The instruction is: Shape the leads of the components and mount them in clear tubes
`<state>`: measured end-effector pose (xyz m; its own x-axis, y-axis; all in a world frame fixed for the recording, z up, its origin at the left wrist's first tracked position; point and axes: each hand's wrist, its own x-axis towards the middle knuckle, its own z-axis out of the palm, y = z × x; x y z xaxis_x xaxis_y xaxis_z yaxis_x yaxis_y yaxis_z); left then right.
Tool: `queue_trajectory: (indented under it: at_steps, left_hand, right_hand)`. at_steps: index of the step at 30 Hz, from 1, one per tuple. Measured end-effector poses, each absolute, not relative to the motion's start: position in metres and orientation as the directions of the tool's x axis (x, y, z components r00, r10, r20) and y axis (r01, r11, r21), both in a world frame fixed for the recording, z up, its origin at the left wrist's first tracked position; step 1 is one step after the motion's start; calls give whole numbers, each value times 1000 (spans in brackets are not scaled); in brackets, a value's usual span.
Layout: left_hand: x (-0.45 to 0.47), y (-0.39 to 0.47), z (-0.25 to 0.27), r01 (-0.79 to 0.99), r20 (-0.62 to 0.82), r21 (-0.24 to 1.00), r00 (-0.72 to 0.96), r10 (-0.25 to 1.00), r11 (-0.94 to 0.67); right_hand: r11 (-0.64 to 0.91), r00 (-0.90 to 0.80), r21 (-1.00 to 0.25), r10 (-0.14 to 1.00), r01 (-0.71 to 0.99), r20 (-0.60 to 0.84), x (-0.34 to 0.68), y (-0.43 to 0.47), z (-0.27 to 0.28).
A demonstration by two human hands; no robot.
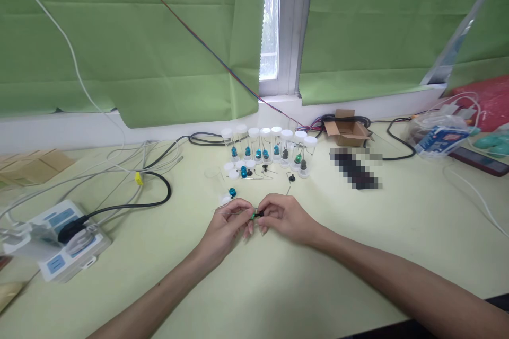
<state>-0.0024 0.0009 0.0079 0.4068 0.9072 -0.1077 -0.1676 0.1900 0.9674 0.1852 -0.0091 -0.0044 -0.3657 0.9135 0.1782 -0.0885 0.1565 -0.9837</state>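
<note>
Two hands at work on a table [262,291], places given from the row of tubes [276,140]. Far left of the row stood a power strip [47,267], well apart from the hands. Just in front of the row's left end lay a loose blue piece [233,191]; nearer the wearer came the left hand [234,220], its thumb and forefinger pinched on a green piece [253,216], with a thin wire [221,211] reaching out leftward past the knuckles. To its right, also in front of the row, the right hand [287,217] pinched a black piece [260,214]. The key relation was end to end: green lay left, black right, their shared long axis running roughly along the row, and neither hand appeared nearer to the meeting point. Whether the ends touched, or one entered the other, could not be told, since the fingertips covered most of both pieces; they also hid where the wire ended. A thin rod [288,190] showed behind the right hand, its lower end concealed. Right of the row, a blurred dark patch [353,168] could not be identified; both forearms were cut off by the picture's edges
</note>
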Motion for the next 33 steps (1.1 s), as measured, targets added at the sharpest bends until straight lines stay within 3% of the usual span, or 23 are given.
queue_trajectory:
  at_steps: [9,33]
  left_hand:
    - [-2,0,11,-154,-109,970,411,905,187]
    - [-4,0,9,-180,-99,965,432,896,193]
  right_hand:
    - [111,-397,-992,909,-59,125,186,-8,-6]
    - [141,-386,-984,906,-108,172,185,-8,-8]
